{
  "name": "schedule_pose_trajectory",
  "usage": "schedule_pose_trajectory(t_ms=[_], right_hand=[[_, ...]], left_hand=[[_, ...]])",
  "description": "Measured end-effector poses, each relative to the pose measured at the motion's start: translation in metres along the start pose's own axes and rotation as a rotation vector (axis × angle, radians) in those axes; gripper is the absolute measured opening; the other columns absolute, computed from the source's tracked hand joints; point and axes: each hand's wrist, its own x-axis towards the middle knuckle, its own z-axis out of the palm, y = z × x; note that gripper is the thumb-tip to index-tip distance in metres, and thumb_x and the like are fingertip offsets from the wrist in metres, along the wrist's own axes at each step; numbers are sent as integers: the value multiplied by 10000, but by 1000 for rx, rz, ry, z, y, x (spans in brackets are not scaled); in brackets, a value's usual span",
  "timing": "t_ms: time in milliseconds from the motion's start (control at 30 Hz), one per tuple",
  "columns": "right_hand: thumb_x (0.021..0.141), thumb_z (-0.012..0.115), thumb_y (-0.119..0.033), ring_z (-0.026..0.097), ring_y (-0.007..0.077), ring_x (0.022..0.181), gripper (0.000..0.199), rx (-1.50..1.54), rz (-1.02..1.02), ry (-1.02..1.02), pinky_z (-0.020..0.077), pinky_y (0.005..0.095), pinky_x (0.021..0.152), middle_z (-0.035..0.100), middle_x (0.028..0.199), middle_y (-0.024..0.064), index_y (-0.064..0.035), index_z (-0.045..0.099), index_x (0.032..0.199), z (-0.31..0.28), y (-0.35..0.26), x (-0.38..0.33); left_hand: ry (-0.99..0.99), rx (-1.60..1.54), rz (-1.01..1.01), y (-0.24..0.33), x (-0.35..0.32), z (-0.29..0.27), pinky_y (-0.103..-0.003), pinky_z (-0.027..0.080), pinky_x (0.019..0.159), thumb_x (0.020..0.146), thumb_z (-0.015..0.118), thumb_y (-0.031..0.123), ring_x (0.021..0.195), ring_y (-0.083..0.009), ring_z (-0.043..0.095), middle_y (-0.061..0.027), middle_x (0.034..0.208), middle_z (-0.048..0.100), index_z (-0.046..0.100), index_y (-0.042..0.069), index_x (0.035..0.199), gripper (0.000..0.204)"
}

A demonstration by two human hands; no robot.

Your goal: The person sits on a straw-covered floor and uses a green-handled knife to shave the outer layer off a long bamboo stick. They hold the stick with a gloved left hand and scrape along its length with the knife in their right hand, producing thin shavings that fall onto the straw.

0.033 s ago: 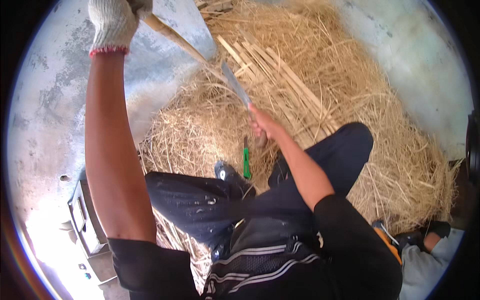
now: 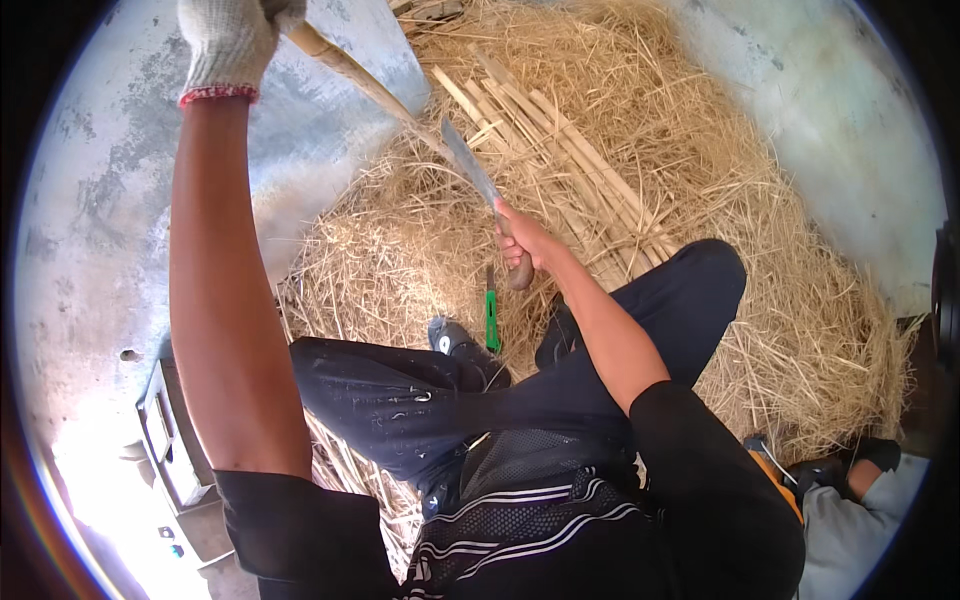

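Note:
My left hand (image 2: 225, 40), in a white knit glove with a red cuff, is raised at the upper left and closed around a bamboo stick (image 2: 345, 68); the frame's edge cuts off part of the glove. From the glove the stick slants down to the right. My bare right hand (image 2: 524, 238) grips a long knife (image 2: 468, 160) by its brown handle. The blade points up and left, and its tip overlaps the stick's lower part; contact is hard to tell. Below that hand a green utility knife (image 2: 491, 322) lies on the shavings near my feet.
Several split bamboo strips (image 2: 580, 150) lie on a large heap of shavings (image 2: 700, 150). My bent legs (image 2: 380, 405) flank the near side. A grey wall or slab (image 2: 120, 200) stands left, with a box-like object (image 2: 180, 455) below. Another person's leg (image 2: 860, 530) shows lower right.
My right hand and the knife have shifted very slightly upward and left, and look less blurred. My left hand and the bamboo stick have hardly moved.

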Motion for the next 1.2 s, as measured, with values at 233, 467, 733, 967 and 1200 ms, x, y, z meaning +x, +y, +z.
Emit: schedule_pose_trajectory(t_ms=[233,467,733,967,1200], right_hand=[[988,487,-495,417,150,422,502,-827,-766,382,367,364,436,409,521,22,-56,496,744,97,-18,-60],[1017,410,-440,542,184,422,503,-1292,-697,803,449,352,405,526,537,69,13,622,960,-42,88,55],[1004,389,-546,482,151,407,547,66,107,-192,373,343,391,480,528,14,-75,547,776,-53,41,35],[1002,398,-539,495,153,416,549,-775,-589,422,413,345,419,475,537,49,-42,535,814,64,-7,-21],[964,467,-542,645,376,718,617,-1147,-486,705,515,473,677,653,770,244,58,600,1019,-8,81,57]], left_hand=[[-48,57,46,4,-16,-4,-312,228,330,858,515,373,334,-139,288,30,466,303,428,165,609,336],[-93,-22,44,-2,-10,25,-320,218,321,872,511,380,331,-133,262,42,453,278,424,169,604,352],[-13,28,-41,17,30,-47,-295,227,376,916,462,200,412,-141,276,-5,531,320,418,103,629,306],[106,72,75,-17,3,-57,-302,219,324,893,484,387,339,-130,274,40,492,308,428,175,662,319],[9,43,84,2,20,-39,-301,206,326,890,485,364,340,-127,267,48,462,257,430,173,642,317]])
